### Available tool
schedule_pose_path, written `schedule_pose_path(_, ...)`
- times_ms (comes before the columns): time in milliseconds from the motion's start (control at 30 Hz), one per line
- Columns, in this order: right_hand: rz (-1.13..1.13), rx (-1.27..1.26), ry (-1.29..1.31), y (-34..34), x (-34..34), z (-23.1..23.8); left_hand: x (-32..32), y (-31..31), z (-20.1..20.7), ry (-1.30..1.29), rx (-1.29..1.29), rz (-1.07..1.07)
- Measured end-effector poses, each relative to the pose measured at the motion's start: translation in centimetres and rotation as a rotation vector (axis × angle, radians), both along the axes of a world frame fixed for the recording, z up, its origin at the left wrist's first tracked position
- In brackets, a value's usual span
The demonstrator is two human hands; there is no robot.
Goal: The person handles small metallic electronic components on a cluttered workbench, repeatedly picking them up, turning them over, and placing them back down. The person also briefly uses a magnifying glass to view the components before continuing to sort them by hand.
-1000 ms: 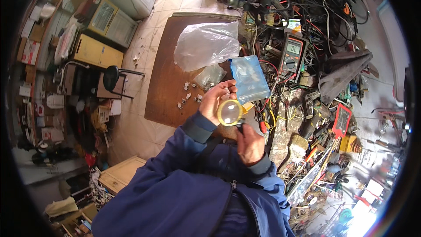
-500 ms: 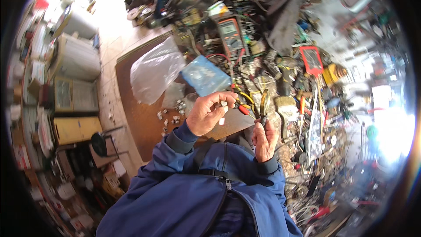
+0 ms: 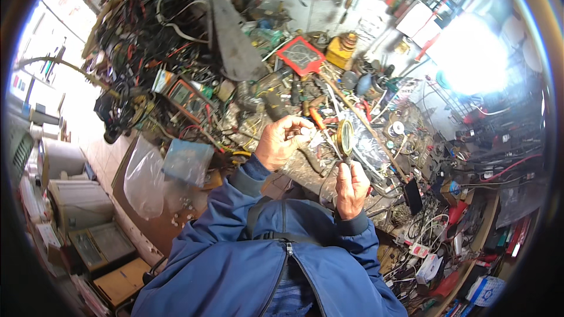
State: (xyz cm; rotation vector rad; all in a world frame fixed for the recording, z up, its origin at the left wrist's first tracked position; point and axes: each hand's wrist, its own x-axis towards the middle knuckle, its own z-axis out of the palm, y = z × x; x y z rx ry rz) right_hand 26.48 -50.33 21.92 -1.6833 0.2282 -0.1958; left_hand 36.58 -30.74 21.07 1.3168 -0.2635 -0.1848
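Note:
Between the thumb and fingers of my left hand [image 3: 277, 145] is a small whitish piece [image 3: 305, 132], too small to name exactly. My right hand [image 3: 352, 192] grips the dark handle of a magnifying glass [image 3: 345, 137] with a round, gold-coloured rim. Its lens stands upright, seen at a slant, to the right of the small piece and apart from it. Beneath both hands is a cluttered workbench, with an orange-handled tool [image 3: 317, 118] just beyond them. Yellow-handled pliers [image 3: 241, 154] lie left of my left hand.
Left on the bench are a multimeter [image 3: 187, 100], a blue plastic packet [image 3: 188, 159] and a clear bag [image 3: 144, 179]. A red-framed panel [image 3: 301, 56] and yellow device [image 3: 341, 50] stand farther back. A bright lamp [image 3: 470, 53] glows right. Cable heaps [image 3: 141, 29] crowd the far left.
The view has swung right, so the bench things sit farther left and the lamp is more fully in view. Both hands keep their holds, now over the cluttered bench.

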Motion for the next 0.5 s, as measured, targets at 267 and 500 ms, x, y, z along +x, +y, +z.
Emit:
schedule_pose_path(267, -0.172, -0.422, -0.094, -5.5, 2.7, 2.8, 4.2, -9.2, -0.4, -0.015, 0.042, -0.041)
schedule_pose_path(500, -0.177, -0.507, -0.273, -6.0, 3.9, 4.8, 6.3, -11.6, -0.6, -0.137, 0.056, -0.090)
